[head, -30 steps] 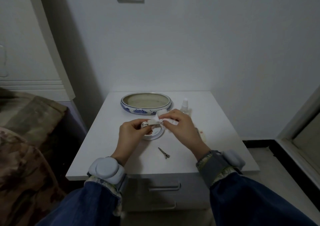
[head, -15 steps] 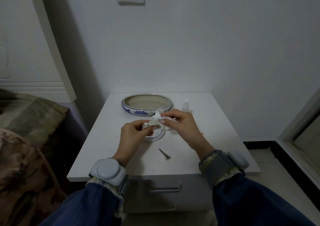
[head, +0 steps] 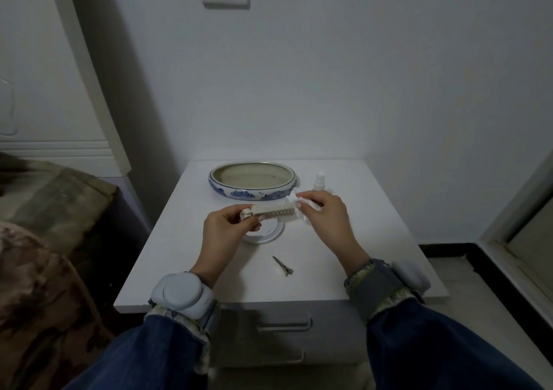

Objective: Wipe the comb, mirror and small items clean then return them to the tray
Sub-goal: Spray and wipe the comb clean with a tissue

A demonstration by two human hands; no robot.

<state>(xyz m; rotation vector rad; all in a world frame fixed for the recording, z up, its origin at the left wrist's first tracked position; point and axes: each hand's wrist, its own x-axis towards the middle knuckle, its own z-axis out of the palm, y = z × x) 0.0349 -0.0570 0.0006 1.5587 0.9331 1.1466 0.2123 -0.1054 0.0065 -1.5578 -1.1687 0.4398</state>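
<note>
Blue-white tray (head: 254, 193) bare, left hand (head: 223, 228) pinching comb (head: 273, 211), right hand (head: 324, 216) clutching wipe (head: 296, 200)

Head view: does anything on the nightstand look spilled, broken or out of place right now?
Nothing stands out. The left hand holds the comb while the right hand pinches the white wipe. The mirror and hair clip lie flat on the nightstand, the bottle stands upright, and the tray sits level, holding nothing.

The comb (head: 275, 212) has been raised and turned level above the mirror (head: 263, 234), and the white wipe (head: 302, 207) has been drawn to its right end.
</note>
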